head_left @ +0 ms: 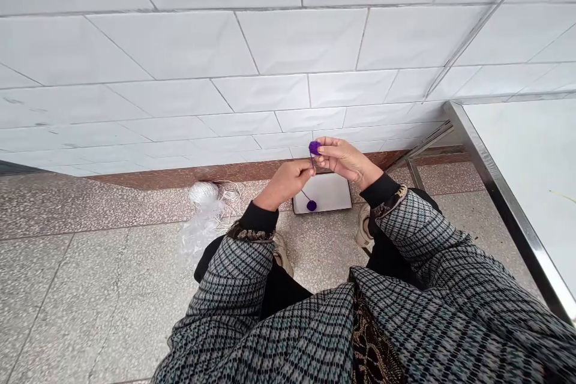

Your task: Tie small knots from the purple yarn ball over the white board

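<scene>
Between the fingers of my right hand is a small bundle of purple yarn, held up in front of the wall. A purple strand runs down from it to my left hand, whose thumb and fingers are pinched on the strand. Below my left hand the strand continues to a small purple yarn ball, which lies at the white, dark-edged tray or box lid on the floor. The hands are close together but apart.
On the floor to the left lie a white ball of cord and a clear plastic bag, with loose white strands beside them. A metal-edged table stands at the right. A white tiled wall rises ahead.
</scene>
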### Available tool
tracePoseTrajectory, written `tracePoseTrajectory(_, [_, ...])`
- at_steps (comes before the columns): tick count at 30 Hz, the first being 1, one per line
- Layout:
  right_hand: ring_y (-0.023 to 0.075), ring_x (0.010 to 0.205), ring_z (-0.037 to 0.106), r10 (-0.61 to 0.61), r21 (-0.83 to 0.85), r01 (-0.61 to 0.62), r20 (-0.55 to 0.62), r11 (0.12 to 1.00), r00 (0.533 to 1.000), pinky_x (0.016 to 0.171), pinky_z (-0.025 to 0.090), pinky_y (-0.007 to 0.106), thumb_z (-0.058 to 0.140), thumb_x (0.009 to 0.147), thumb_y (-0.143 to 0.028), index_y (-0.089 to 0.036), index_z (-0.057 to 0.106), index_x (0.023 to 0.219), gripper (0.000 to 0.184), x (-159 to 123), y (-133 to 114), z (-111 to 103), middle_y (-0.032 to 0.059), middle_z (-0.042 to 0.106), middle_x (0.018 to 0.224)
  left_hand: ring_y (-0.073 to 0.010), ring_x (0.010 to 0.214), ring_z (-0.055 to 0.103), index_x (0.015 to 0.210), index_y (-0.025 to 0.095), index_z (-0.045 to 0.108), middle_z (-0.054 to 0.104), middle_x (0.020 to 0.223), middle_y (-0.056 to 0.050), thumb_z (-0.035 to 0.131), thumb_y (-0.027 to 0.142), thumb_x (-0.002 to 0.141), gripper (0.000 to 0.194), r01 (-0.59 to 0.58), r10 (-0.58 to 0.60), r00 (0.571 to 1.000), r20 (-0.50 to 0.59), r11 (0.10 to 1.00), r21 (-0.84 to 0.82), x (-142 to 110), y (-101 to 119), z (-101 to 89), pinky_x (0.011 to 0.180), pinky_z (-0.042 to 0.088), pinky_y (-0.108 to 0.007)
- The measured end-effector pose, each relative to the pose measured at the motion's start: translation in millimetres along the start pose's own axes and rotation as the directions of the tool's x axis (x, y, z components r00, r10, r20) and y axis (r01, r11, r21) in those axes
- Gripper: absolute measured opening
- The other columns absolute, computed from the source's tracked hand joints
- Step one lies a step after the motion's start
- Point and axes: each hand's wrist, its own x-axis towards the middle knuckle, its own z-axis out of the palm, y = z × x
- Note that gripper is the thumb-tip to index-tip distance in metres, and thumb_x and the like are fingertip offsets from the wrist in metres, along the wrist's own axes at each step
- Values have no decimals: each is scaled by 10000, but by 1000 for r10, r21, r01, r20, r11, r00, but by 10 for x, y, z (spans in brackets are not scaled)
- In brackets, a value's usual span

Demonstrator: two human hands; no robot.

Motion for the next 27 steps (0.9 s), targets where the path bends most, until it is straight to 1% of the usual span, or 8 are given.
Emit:
tracePoseTrajectory(4, [61,536,557,-23,-206,-4,-129,979,991,576,496,183,716,832,1,-184,564,885,246,41,32,16,-68,633,636,-166,718,547,709,205,539,616,732,-16,508,284,979,283,-197,182,977,112,970,145,-59,103,12,714,419,-298])
tracePoseTrajectory(7, [60,523,517,-33,-461,-43,-155,887,987,526,438,186,678,777,105,-172,583,816,295,20,53,22,-81,598,615,-182,749,580,769,205,602,652,781,-36,505,268,992,251,-244,243,970,28,945,220,-84,132,-47,739,456,-311])
tracePoseTrajectory(10, [72,561,545,87,-529,-69,9,846,996,544,446,197,665,766,121,-157,627,816,285,-48,45,13,-63,625,651,-194,781,611,807,203,640,686,820,-51,508,281,992,240,-176,213,966,-143,955,239,-80,108,-111,765,485,-319])
tracePoseTrajectory(14, [66,581,562,155,-367,-96,134,925,979,607,495,199,634,783,112,-148,646,896,284,-152,-19,17,-51,648,712,-205,829,643,832,193,671,730,854,-55,529,261,961,203,-27,75,963,-258,983,184,-33,55,-127,814,505,-326])
tracePoseTrajectory(18, [66,596,566,99,-180,-83,80,980,992,631,513,200,662,851,45,-157,615,925,220,-174,-61,32,-38,647,723,-206,773,640,859,177,713,734,814,-52,537,295,978,243,52,-29,987,-157,988,145,9,29,-41,764,495,-322])
tracePoseTrajectory(21, [73,585,532,23,-183,-29,-35,983,999,616,492,198,678,886,1,-180,577,909,209,-115,-32,21,-57,592,657,-210,817,655,848,184,710,755,872,-63,530,297,986,254,-76,77,997,-2,985,152,7,27,42,800,506,-323])
tracePoseTrajectory(24, [85,594,499,-77,-374,22,-134,927,988,606,453,215,685,868,2,-193,554,878,235,-41,23,3,-59,579,672,-202,810,634,777,197,659,713,823,-57,526,287,982,261,-222,202,971,127,959,177,-39,48,83,791,491,-315])
tracePoseTrajectory(27, [112,690,530,-157,-686,24,-132,727,979,660,435,242,722,789,44,-184,586,832,269,-22,58,5,-38,611,737,-190,775,614,804,201,654,688,804,-49,528,290,980,235,-244,231,969,92,955,168,-109,84,40,781,490,-310])
